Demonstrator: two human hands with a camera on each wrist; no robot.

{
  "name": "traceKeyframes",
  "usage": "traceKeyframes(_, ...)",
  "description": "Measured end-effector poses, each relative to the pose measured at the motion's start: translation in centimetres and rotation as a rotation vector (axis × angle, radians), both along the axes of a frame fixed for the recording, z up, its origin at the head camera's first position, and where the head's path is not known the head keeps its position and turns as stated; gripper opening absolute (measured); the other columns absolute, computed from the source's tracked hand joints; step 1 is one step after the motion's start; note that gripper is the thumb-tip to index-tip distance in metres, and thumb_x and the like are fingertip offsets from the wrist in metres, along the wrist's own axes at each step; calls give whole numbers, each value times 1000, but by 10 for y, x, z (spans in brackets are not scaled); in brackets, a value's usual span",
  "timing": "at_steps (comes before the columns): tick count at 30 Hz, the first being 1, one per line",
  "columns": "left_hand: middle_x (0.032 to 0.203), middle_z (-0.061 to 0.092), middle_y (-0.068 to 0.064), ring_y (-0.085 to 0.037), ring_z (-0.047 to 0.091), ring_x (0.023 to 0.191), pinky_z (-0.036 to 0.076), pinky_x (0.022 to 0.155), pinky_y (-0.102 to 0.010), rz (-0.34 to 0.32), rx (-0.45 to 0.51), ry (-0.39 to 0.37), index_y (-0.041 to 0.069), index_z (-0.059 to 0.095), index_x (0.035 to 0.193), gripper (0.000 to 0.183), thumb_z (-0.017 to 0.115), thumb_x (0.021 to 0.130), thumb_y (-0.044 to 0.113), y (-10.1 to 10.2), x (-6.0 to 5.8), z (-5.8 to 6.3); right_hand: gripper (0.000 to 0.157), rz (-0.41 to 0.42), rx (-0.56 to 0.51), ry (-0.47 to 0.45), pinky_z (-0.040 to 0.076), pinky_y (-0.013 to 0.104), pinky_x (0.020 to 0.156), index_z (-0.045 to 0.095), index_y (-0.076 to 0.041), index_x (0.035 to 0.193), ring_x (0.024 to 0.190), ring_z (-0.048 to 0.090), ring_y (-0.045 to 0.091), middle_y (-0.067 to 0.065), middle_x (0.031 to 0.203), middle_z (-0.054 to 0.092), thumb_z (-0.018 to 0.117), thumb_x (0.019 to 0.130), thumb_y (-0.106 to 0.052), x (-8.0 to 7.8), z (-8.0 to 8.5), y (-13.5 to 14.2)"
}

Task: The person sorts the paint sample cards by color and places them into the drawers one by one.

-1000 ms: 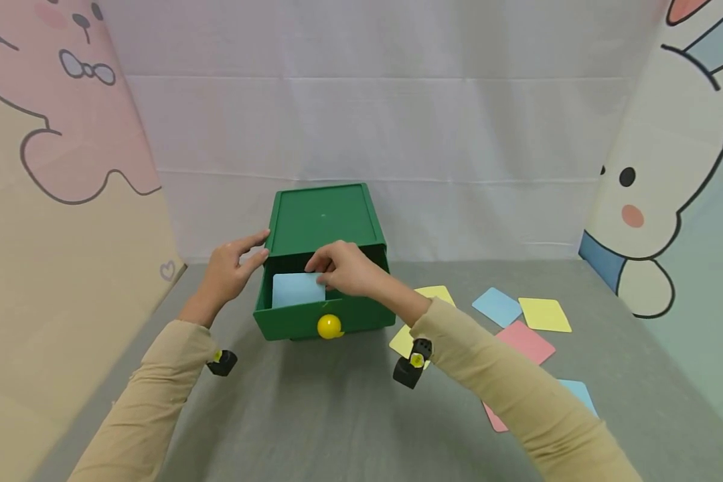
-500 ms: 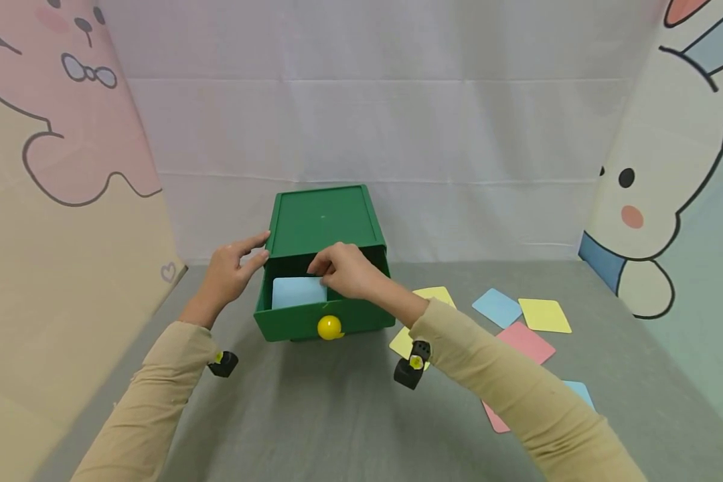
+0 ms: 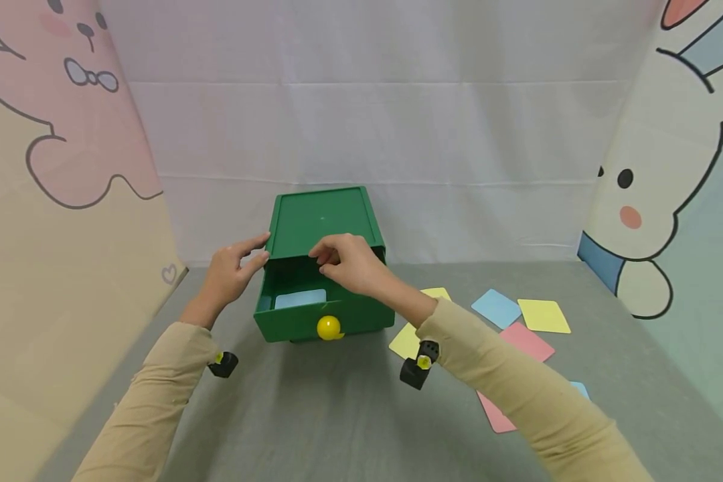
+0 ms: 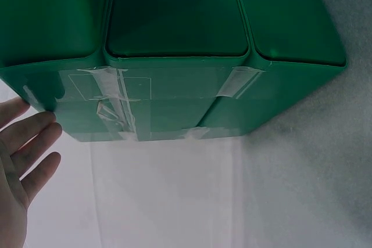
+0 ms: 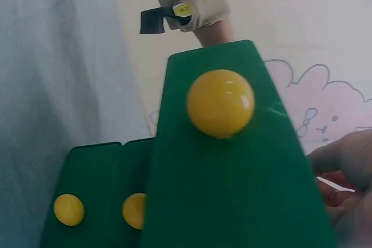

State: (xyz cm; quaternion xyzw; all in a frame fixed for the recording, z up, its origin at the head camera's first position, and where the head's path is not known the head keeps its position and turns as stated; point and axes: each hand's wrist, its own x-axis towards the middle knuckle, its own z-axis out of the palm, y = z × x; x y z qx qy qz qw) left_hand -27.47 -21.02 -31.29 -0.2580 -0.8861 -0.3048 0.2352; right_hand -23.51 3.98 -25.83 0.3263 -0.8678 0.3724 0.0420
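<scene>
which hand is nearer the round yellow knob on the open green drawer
Right hand: it hovers over the green drawer, above and behind the yellow knob. The left hand is farther, touching the left side of the green box-shaped cabinet.

White backdrop [image 3: 367,127], rabbit print [image 3: 651,201], grey tabletop [image 3: 319,415]

A card [image 3: 301,298] lies in the drawer [image 3: 292,325], left of the scattered cards [image 3: 497,308].

Site is presenting as a staged recording booth; building type undeterminable. A creased white sheet [image 3: 367,134] is hanging behind, cartoon-printed sheets [image 3: 66,281] are flanking a grey work surface [image 3: 313,415], and small black cameras [image 3: 223,365] are sitting at both wrists.
</scene>
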Motion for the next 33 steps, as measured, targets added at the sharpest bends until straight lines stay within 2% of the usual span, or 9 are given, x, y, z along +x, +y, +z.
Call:
traceKeyframes(7, 115, 58, -25, -40, 55, 103, 41, 83, -56, -8, 0, 3, 0, 51, 129, 40, 50, 93, 19, 1, -1, 0, 24, 24, -33, 11, 50, 25, 72, 62, 4, 108, 83, 60, 21, 17, 96, 62, 60, 84, 0, 6, 18, 28)
traceKeyframes(12, 114, 58, -25, -38, 56, 98, 42, 77, -51, -5, 10, 11, 0, 51, 128, 40, 50, 93, 18, -1, -1, -1, 25, 13, -27, 1, 50, 31, 75, 60, 4, 109, 84, 58, 21, 16, 95, 61, 60, 84, 0, 11, 18, 62)
traceKeyframes(15, 115, 58, -24, -38, 55, 102, 43, 81, -53, -5, 3, 15, 0, 51, 128, 40, 50, 93, 19, -3, -1, -1, 24, -12, -13, 1, 51, 33, 74, 61, 3, 107, 83, 58, 22, 13, 91, 61, 59, 84, 1, 15, 13, 87)
traceKeyframes(19, 116, 58, -24, -38, 54, 105, 42, 83, -54, -14, 0, 16, 0, 51, 128, 41, 51, 93, 20, -3, -1, -1, 22, -52, 23, -24, 51, 32, 72, 61, 4, 105, 83, 57, 22, 10, 91, 59, 59, 83, 2, 21, -1, 124)
traceKeyframes(24, 115, 58, -25, -39, 55, 103, 43, 81, -54, -16, -2, 22, -1, 51, 128, 41, 51, 93, 19, -2, -2, -2, 23, -109, 80, -71, 51, 29, 71, 61, 5, 106, 84, 57, 21, 10, 95, 60, 59, 83, 2, 32, -28, 171)
traceKeyframes(29, 114, 58, -25, -39, 56, 100, 43, 78, -53, -11, 7, 20, -1, 51, 128, 40, 51, 92, 17, -2, -2, -3, 24, -163, 123, -66, 51, 25, 67, 62, 3, 104, 82, 60, 21, 11, 94, 62, 65, 81, -2, 43, -53, 211)
traceKeyframes(33, 117, 57, -25, -40, 54, 102, 42, 82, -56, -1, 12, 8, -1, 50, 128, 40, 50, 93, 16, -1, -1, -2, 26, -196, 137, -63, 50, 24, 64, 62, 4, 102, 80, 60, 20, 10, 94, 61, 69, 78, -4, 48, -70, 238)
